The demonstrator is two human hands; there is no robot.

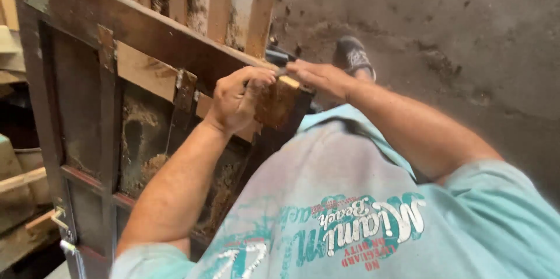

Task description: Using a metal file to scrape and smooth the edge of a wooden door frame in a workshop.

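Observation:
A worn dark wooden door frame (105,16) with panels lies tilted in front of me. At its near corner sits a small brown wooden block (275,103). My left hand (236,98) is curled shut around the block's left side, fingers on its top edge. My right hand (318,78) presses on the block's upper right corner, fingers flat and close together, perhaps pinching a thin dark object; I cannot tell what it is. My pale shirt with teal print (350,215) fills the lower right.
Upright pale wooden slats (256,16) stand behind the frame. My dark shoe (353,54) rests on the stained concrete floor (455,34). Wood scraps and planks (23,191) lie at the left. A metal latch (58,218) sticks out of the frame's lower left edge.

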